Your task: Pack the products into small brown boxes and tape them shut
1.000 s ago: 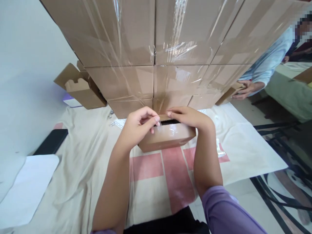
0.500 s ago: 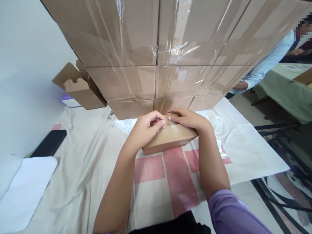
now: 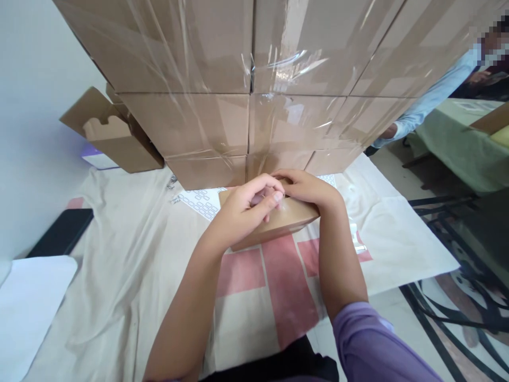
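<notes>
A small closed cardboard box (image 3: 296, 211) lies on the cloth in front of me, its long side towards me. My left hand (image 3: 256, 201) is over its top, fingers curled and pressed together in a pinch. A small shiny clear patch, perhaps tape, shows by those fingertips; what they hold is too small to make out. My right hand (image 3: 308, 187) rests on the box's far right part, fingers bent over it and holding it. Its fingertips are partly hidden behind my left hand.
A tall stack of taped cardboard boxes (image 3: 209, 124) rises right behind. An open carton (image 3: 119, 140), a black phone-like slab (image 3: 61, 232) and a white sheet (image 3: 37, 307) lie left. Printed label sheets (image 3: 201, 202) lie under the stack's front. A person's blue sleeve (image 3: 431, 103) shows at right.
My left hand has slid right along the box top, closer to my right hand. The right hand's fingers are now more covered. The whole view has shifted slightly.
</notes>
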The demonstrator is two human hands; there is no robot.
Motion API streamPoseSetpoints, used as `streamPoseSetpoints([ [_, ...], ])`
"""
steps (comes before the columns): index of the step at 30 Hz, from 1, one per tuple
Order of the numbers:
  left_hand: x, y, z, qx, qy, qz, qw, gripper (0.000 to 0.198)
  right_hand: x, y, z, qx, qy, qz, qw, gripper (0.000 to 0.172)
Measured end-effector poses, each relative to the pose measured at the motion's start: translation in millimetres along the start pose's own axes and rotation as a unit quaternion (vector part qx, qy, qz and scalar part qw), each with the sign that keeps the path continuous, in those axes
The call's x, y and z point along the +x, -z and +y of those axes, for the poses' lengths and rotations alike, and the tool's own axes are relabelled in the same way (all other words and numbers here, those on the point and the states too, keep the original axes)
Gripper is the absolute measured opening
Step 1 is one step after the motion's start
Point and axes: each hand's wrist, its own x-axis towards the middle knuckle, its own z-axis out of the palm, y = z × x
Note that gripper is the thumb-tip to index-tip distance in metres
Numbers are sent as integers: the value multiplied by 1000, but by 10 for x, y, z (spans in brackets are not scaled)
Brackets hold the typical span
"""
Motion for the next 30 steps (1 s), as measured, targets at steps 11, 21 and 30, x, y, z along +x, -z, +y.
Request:
streamPoseSetpoints([
  [11, 44, -7, -89, -33, 99, -13, 994, 28, -50, 103, 85, -9, 92, -67, 993, 64],
  [21, 23, 10, -108, -13, 104, -18, 994, 23, -33, 119, 139, -5, 95, -83, 992, 56],
  [30, 61, 0, -178, 1, 84, 15, 996, 16, -53, 147, 161, 0, 95, -88, 992, 55],
])
